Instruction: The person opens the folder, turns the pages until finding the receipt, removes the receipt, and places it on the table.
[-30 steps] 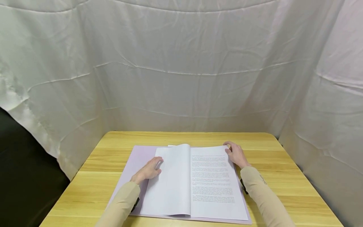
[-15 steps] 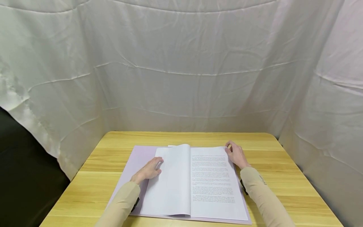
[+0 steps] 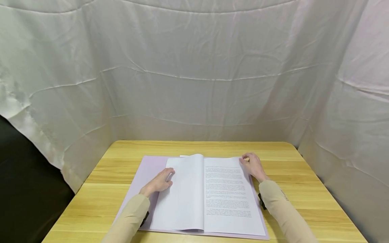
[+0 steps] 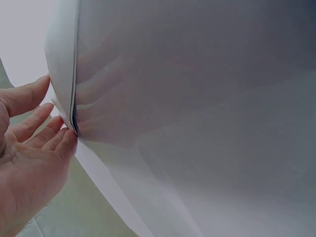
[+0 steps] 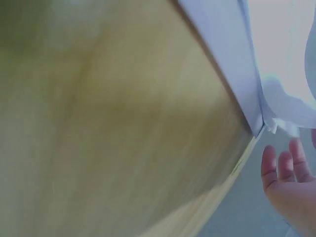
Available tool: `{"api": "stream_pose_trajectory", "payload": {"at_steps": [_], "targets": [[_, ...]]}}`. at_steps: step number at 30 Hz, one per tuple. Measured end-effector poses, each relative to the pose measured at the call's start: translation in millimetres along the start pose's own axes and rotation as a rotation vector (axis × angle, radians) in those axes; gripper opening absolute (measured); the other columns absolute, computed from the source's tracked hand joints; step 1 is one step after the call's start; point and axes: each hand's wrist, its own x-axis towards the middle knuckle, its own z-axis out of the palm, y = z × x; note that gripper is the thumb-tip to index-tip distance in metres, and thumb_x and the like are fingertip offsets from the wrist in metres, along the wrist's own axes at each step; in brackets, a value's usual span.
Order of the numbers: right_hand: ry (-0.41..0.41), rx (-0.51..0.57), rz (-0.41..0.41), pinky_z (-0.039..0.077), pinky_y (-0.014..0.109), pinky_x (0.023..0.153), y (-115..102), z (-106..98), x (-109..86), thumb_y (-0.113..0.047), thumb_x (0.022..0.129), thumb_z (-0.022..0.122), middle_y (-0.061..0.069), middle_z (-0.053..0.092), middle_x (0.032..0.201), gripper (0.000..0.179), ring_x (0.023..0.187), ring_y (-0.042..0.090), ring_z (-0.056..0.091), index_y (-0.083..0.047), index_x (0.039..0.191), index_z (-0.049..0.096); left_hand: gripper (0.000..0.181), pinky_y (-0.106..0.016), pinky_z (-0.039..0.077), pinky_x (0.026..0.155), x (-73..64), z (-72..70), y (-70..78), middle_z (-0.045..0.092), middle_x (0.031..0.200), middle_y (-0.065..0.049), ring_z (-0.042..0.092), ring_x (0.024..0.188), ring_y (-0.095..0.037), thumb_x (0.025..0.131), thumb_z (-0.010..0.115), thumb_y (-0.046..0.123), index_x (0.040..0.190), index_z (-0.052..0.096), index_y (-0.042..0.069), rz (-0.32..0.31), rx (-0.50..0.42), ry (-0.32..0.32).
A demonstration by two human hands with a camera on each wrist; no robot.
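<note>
An open document of white printed sheets lies in a pale purple folder (image 3: 150, 168). My left hand (image 3: 158, 182) rests at the outer edge of the left page (image 3: 182, 195), which shows no print. In the left wrist view its thumb (image 4: 29, 96) and fingertips meet the layered sheet edges. At the far right corner of the printed right page (image 3: 228, 192), my right hand (image 3: 253, 166) pinches the sheet between thumb and index finger. In the right wrist view that sheet (image 5: 281, 49) curves up off the folder, while the other fingers hang loosely bent.
The folder lies on a light wooden table (image 3: 297, 189) near its front edge. A pale cloth curtain (image 3: 197, 94) surrounds the table at the back and sides. Dark material (image 3: 27, 189) shows at the far left.
My right hand has shifted slightly left, and the page corner it pinches has lifted and curled inward. My left hand has stayed in place.
</note>
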Motion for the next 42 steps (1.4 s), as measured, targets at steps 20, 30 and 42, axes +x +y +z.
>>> {"api": "stream_pose_trajectory", "payload": {"at_steps": [20, 30, 42], "targets": [[-0.286, 0.251, -0.123, 0.055, 0.027, 0.079, -11, -17, -24.3, -0.024, 0.097, 0.066, 0.027, 0.063, 0.131, 0.062, 0.106, 0.027, 0.065, 0.003, 0.148, 0.043, 0.054, -0.063, 0.024, 0.122, -4.5, -2.5, 1.8, 0.036, 0.155, -0.033, 0.031, 0.146, -0.052, 0.095, 0.063, 0.011, 0.141, 0.045, -0.012, 0.010, -0.090, -0.021], [-0.448, 0.384, -0.080, 0.058, 0.034, 0.085, -24, -30, -38.3, -0.032, 0.100, 0.062, 0.029, 0.056, 0.138, 0.076, 0.114, 0.031, 0.064, -0.006, 0.160, 0.022, 0.063, -0.064, 0.022, 0.123, -5.2, -3.9, 1.6, 0.031, 0.158, -0.034, 0.027, 0.148, -0.052, 0.098, 0.063, 0.017, 0.147, 0.037, -0.013, 0.033, -0.120, -0.028], [-0.662, 0.662, -0.075, 0.064, 0.040, 0.075, -35, -42, -47.3, -0.047, 0.110, 0.017, 0.040, 0.049, 0.137, 0.064, 0.098, 0.030, 0.073, -0.015, 0.163, 0.001, 0.069, -0.066, 0.021, 0.123, -10.0, -8.1, 12.2, 0.031, 0.159, -0.032, 0.026, 0.148, -0.052, 0.098, 0.064, 0.019, 0.151, 0.032, -0.011, 0.034, -0.164, 0.007]]}}
